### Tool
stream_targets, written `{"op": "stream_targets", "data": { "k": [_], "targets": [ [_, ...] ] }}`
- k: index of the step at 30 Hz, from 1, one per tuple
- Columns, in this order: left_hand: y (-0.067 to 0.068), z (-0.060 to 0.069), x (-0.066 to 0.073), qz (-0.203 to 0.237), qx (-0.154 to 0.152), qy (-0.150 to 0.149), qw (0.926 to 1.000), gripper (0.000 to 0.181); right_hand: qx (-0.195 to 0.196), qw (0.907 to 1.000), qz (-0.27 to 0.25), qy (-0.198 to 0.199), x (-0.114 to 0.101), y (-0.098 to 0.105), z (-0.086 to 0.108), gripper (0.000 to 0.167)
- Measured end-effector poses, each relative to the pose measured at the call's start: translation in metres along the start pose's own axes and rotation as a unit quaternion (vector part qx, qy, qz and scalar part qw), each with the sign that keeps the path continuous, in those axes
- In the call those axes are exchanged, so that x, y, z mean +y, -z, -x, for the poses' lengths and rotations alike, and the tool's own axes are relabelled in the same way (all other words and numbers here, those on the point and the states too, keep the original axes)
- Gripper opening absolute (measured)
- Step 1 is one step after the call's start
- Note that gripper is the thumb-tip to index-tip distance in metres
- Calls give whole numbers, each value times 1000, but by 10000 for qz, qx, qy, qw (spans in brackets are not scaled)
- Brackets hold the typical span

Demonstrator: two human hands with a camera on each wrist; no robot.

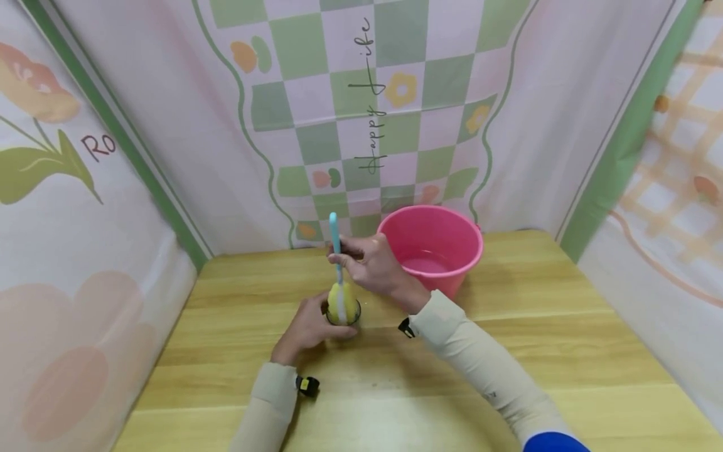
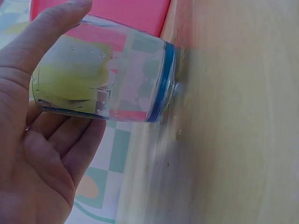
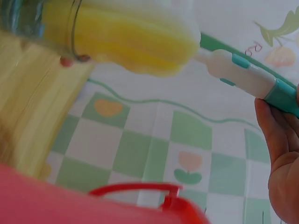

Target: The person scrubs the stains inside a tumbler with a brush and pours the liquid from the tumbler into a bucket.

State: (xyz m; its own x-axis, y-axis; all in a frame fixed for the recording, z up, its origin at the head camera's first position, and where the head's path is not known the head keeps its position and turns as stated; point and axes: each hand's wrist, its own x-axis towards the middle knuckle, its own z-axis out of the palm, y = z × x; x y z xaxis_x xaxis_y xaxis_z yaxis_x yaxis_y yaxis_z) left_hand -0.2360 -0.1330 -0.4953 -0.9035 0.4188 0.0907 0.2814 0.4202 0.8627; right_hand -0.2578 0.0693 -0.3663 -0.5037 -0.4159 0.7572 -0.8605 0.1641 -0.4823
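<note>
A clear drinking glass (image 2: 135, 74) stands upright on the table, water drops on its wall. My left hand (image 1: 309, 323) grips it, thumb on one side and fingers on the other. In the glass's mouth sits the yellow and white sponge head of a bottle brush (image 1: 341, 303), partly inside and partly above the rim. My right hand (image 1: 369, 260) holds the brush by its teal and white handle (image 3: 252, 77), which points up. In the left wrist view the sponge (image 2: 74, 70) shows through the upper glass, short of the base.
A pink bucket (image 1: 432, 242) with a red handle (image 3: 135, 187) stands right of the glass at the table's back. Small drops lie on the wooden table (image 1: 226, 351). Printed curtains (image 1: 361, 113) hang behind and at both sides.
</note>
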Motion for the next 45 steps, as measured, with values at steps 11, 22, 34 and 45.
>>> {"op": "stream_targets", "data": {
  "k": [11,22,34,45],
  "targets": [
    [0,0,-1,15,-9,56,10000,76,-46,9997,-228,-71,-18,13,5,7],
    [-1,0,-3,242,-53,-76,9997,65,-517,9981,83,336,-36,23,-14,7],
    [-1,0,0,213,-8,42,9998,79,-677,9971,168,305,-41,45,-23,10],
    [-2,-1,-3,98,-50,-61,9999,78,-2009,9604,1422,1309,-34,63,-16,24]
  ]
}}
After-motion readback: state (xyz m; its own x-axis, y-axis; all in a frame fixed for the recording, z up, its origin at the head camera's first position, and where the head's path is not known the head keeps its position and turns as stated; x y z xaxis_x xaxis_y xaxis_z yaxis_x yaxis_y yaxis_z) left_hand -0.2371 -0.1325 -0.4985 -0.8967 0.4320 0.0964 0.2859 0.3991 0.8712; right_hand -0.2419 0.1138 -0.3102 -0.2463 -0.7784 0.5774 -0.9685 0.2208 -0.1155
